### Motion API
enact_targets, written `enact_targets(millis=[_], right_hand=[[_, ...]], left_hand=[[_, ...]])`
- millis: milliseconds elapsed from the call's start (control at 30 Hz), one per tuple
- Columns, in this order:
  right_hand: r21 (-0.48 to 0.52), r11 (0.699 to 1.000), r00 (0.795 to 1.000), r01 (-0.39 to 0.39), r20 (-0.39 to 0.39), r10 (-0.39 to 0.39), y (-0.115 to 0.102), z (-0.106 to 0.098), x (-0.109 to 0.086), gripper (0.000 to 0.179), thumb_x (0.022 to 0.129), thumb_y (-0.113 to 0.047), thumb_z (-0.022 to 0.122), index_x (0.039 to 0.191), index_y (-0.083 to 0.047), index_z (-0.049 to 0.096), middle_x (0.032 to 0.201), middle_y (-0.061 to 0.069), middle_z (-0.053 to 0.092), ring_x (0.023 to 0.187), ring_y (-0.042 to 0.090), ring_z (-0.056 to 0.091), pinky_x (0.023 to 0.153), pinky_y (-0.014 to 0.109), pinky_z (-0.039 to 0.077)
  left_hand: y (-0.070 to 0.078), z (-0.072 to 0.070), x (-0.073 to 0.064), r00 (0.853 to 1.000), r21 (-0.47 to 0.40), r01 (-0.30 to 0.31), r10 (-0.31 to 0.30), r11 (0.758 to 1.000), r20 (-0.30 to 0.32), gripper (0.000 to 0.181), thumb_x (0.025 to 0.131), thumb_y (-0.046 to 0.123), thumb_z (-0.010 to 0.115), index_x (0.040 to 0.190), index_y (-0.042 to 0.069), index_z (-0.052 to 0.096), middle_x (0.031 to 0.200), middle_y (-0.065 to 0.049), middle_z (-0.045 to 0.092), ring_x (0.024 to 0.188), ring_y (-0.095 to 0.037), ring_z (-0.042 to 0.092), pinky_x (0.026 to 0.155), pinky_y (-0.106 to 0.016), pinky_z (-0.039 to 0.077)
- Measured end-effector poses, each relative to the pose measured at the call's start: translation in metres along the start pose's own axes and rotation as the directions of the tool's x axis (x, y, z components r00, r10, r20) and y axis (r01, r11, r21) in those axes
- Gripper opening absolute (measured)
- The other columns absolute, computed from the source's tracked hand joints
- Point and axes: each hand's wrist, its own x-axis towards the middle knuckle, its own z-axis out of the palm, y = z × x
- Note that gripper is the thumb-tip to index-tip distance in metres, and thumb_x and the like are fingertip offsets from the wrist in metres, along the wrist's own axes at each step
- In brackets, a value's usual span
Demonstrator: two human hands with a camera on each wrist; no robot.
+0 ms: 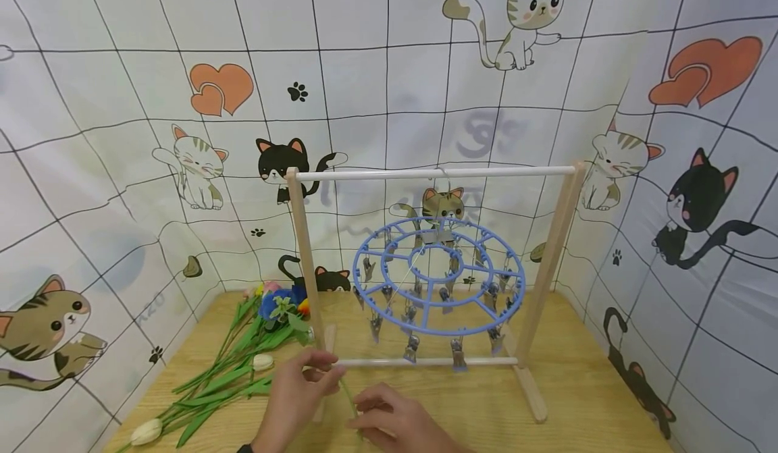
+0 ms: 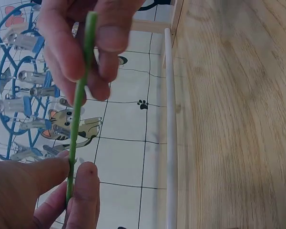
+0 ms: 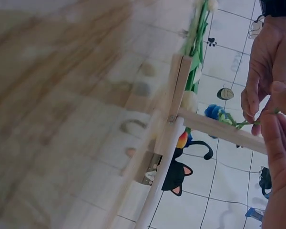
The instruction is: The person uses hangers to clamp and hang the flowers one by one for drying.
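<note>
Between my hands runs a thin green stem (image 2: 76,124), bare along the length that shows. My left hand (image 1: 298,399) pinches it between thumb and fingers, near its lower end in the left wrist view. Further along, the fingers of my right hand (image 1: 398,420) close around the same stem, thumb (image 2: 112,36) against it. Both hands are above the front of the wooden table, just before the left foot of a drying stand. Whatever the stem carries at its far end is hidden by the left hand in the head view.
On the table's left lie tulips with white heads (image 1: 146,433), a blue flower (image 1: 276,304) and long green leaves. A wooden stand (image 1: 553,257) holds a round blue clip hanger (image 1: 516,277) with many metal clips. Cat-print cloth (image 1: 389,102) encloses the table (image 1: 583,385).
</note>
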Motion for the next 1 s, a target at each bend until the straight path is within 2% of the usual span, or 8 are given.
enact_targets(millis=[100, 300, 500, 633, 733, 867, 967, 1000], right_hand=[[-0.092, 0.994, 0.995, 0.056, -0.071, -0.062, 0.003, -0.002, -0.001, 0.034, 0.089, 0.003, 0.073, 0.121, -0.010, 0.068, 0.123, 0.012, 0.059, 0.107, 0.019, 0.065, 0.088, 0.020, 0.052], [-0.131, 0.991, 0.982, 0.012, -0.185, -0.036, 0.000, -0.009, -0.007, 0.033, 0.092, 0.005, 0.069, 0.122, -0.008, 0.065, 0.122, 0.010, 0.063, 0.107, 0.019, 0.066, 0.083, 0.019, 0.054], [-0.132, 0.991, 0.929, -0.018, -0.367, -0.032, -0.018, -0.032, 0.005, 0.029, 0.088, 0.013, 0.068, 0.115, 0.001, 0.066, 0.111, 0.018, 0.067, 0.093, 0.028, 0.070, 0.073, 0.021, 0.057], [-0.093, 0.994, 0.890, -0.055, -0.456, 0.007, -0.036, -0.051, 0.014, 0.037, 0.081, 0.022, 0.068, 0.113, 0.002, 0.067, 0.106, 0.019, 0.069, 0.090, 0.030, 0.071, 0.071, 0.026, 0.058], [-0.097, 0.995, 0.873, -0.029, -0.487, -0.023, -0.044, -0.064, 0.018, 0.041, 0.075, 0.026, 0.068, 0.111, 0.005, 0.068, 0.104, 0.021, 0.070, 0.090, 0.031, 0.071, 0.070, 0.028, 0.059], [-0.111, 0.993, 0.856, 0.033, -0.510, -0.085, -0.049, -0.078, 0.021, 0.029, 0.082, 0.021, 0.067, 0.110, 0.011, 0.066, 0.105, 0.024, 0.069, 0.088, 0.030, 0.072, 0.071, 0.029, 0.059], [-0.098, 0.993, 0.843, 0.065, -0.528, -0.107, -0.053, -0.086, 0.022, 0.024, 0.087, 0.018, 0.066, 0.110, 0.015, 0.064, 0.105, 0.026, 0.068, 0.088, 0.031, 0.072, 0.071, 0.030, 0.059], [-0.088, 0.993, 0.838, 0.079, -0.533, -0.114, -0.054, -0.089, 0.023, 0.024, 0.087, 0.019, 0.065, 0.111, 0.017, 0.063, 0.106, 0.027, 0.068, 0.088, 0.031, 0.071, 0.071, 0.031, 0.059]], left_hand=[[0.001, 0.003, 0.000, 1.000, 0.001, 0.009, -0.009, 1.000, 0.008, 0.038, 0.087, 0.037, 0.079, 0.111, 0.010, 0.068, 0.097, -0.011, 0.066, 0.077, -0.022, 0.070, 0.072, -0.040, 0.060], [0.001, 0.009, 0.000, 0.999, 0.033, 0.004, -0.005, 0.999, 0.033, 0.039, 0.088, 0.043, 0.077, 0.110, 0.013, 0.069, 0.097, -0.008, 0.067, 0.077, -0.022, 0.069, 0.070, -0.040, 0.060], [0.003, 0.014, -0.003, 0.991, 0.146, -0.128, 0.120, 0.981, 0.067, 0.031, 0.092, 0.043, 0.073, 0.116, 0.024, 0.068, 0.098, 0.001, 0.067, 0.082, -0.018, 0.068, 0.069, -0.031, 0.059], [0.008, 0.011, -0.006, 0.966, 0.278, -0.258, 0.254, 0.925, 0.052, 0.027, 0.091, 0.037, 0.075, 0.117, 0.033, 0.067, 0.092, 0.011, 0.066, 0.080, -0.007, 0.066, 0.066, -0.024, 0.057], [0.014, 0.004, -0.007, 0.927, 0.333, -0.360, 0.376, 0.871, 0.020, 0.031, 0.088, 0.025, 0.080, 0.114, 0.037, 0.068, 0.089, 0.011, 0.064, 0.075, -0.004, 0.064, 0.061, -0.022, 0.056], [0.020, -0.003, -0.003, 0.819, 0.386, -0.541, 0.573, 0.747, 0.039, 0.040, 0.082, 0.014, 0.084, 0.110, 0.038, 0.069, 0.095, 0.008, 0.062, 0.075, -0.001, 0.061, 0.058, -0.019, 0.054], [0.023, -0.002, 0.002, 0.729, 0.414, -0.645, 0.680, 0.642, 0.081, 0.041, 0.080, 0.010, 0.086, 0.108, 0.036, 0.071, 0.099, 0.009, 0.061, 0.078, -0.001, 0.060, 0.061, -0.017, 0.053], [0.025, -0.002, 0.003, 0.711, 0.427, -0.661, 0.697, 0.616, 0.096, 0.039, 0.081, 0.011, 0.086, 0.107, 0.035, 0.071, 0.101, 0.011, 0.061, 0.081, -0.001, 0.061, 0.063, -0.016, 0.053]])
